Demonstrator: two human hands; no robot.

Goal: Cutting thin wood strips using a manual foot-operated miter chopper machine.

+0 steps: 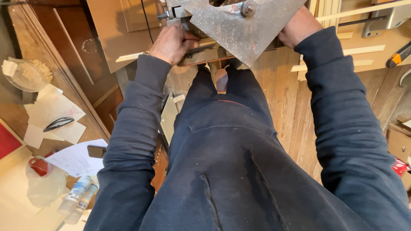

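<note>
- From the head view, the person stands over a workbench with both arms stretched forward in dark blue sleeves.
- The left hand (173, 42) is curled tight, its fingers hooked around a metal bar (201, 52) that runs along the front edge of the machine.
- Just to the right of that hand, and partly above it, a speckled grey metal plate (239, 28) tilts down to a point; a large bolt (248, 7) sits near its top.
- The right hand (299, 26) rests against the plate's right edge. Its fingers go behind the metal, so I cannot tell whether it grips or merely presses.
- Beyond the right hand, thin pale wood strips (355, 51) lie on the bench, and further right an orange-and-black tool (400, 54) shows at the frame edge.
- Below the two hands, between the sleeves, the worn wooden floor (291, 111) shows.
- Well away to the left of the left hand, a side table holds loose papers (55, 111), a clear bowl (23, 75), a dark phone (96, 151) and two small white bottles (79, 199).
</note>
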